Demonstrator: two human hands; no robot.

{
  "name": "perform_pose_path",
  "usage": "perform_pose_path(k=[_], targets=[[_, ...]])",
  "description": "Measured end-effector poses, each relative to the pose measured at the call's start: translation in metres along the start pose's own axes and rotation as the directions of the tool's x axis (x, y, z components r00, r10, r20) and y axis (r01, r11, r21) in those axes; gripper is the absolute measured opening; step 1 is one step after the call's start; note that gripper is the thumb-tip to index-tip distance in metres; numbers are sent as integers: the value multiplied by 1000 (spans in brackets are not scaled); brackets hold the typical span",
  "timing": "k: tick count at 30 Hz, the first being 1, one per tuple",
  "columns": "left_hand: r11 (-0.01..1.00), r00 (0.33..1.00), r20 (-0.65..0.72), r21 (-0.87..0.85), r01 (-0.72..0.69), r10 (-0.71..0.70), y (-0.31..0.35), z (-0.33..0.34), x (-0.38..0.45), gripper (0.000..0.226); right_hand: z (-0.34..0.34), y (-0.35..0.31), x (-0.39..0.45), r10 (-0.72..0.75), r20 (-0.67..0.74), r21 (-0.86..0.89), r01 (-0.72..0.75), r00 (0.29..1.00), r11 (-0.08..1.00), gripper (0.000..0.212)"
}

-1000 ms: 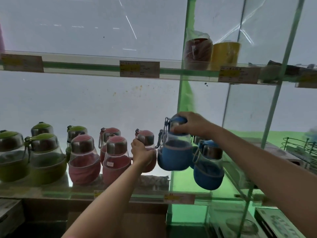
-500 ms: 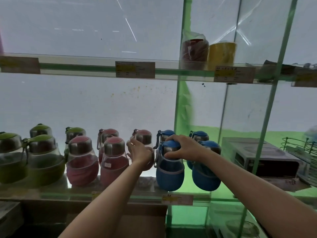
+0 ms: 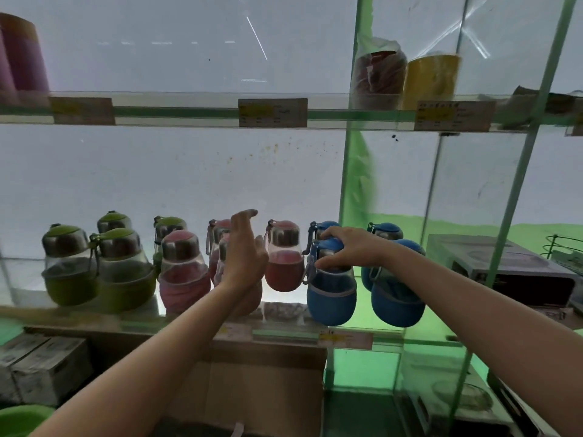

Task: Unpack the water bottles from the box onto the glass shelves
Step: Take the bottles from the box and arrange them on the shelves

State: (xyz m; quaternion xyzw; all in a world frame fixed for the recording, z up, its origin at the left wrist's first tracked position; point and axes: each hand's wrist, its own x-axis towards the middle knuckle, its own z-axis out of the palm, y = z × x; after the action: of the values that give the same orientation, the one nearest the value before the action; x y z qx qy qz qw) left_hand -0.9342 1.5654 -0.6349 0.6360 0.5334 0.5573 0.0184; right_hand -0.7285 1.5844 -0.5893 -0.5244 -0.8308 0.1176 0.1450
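Glass shelf, head view: a row of water bottles is already stood along it. From 9 o'clock towards 3 o'clock are counted four green bottles, then four pink ones, partly hidden by the left hand, then four blue ones. The front blue bottle sits at about 3 o'clock of frame centre, its base on the shelf's front part, just beside a second front blue bottle; two more blue caps are seen behind them.

Progress, as judged: most of the unpacking appears done on this shelf; the front blue bottle is set down but not yet let go. A brown cardboard box is seen at 6 o'clock under the shelf; its contents are not visible, so what is left cannot be told. The upper shelf at 12 o'clock carries only price tags and some jars at 1 o'clock.

Hand pose: the right hand is reached in from 4 o'clock, fingers curled over the cap and neck of the front blue bottle, grasping it. The left hand is raised from 7 o'clock, fingers straight and relaxed, thumb towards the pink bottle; nothing is held, and contact with the pink bottles cannot be told.
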Motion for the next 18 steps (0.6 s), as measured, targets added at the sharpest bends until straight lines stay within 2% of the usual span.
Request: perform_pose_path(k=[3,6,10,14,18], targets=[[1000,1000,-21,-3,-8,8,-9,-14,4,48,0,-15,7,-15,-61,0,15,998,1000,69],[992,995,-11,-77,95,-96,-21,-26,6,51,2,-41,17,-77,-132,-2,78,988,997,64],[950,964,130,-185,252,-231,-41,-36,1,57,18,-80,33,-155,-97,19,157,983,987,60],[913,907,297,-190,362,-298,-62,-34,-15,66,46,-108,56,-104,-61,-4,104,993,995,65],[910,864,393,-136,393,-314,-79,-28,-23,70,73,-123,74,-58,-131,-108,43,990,993,75]])
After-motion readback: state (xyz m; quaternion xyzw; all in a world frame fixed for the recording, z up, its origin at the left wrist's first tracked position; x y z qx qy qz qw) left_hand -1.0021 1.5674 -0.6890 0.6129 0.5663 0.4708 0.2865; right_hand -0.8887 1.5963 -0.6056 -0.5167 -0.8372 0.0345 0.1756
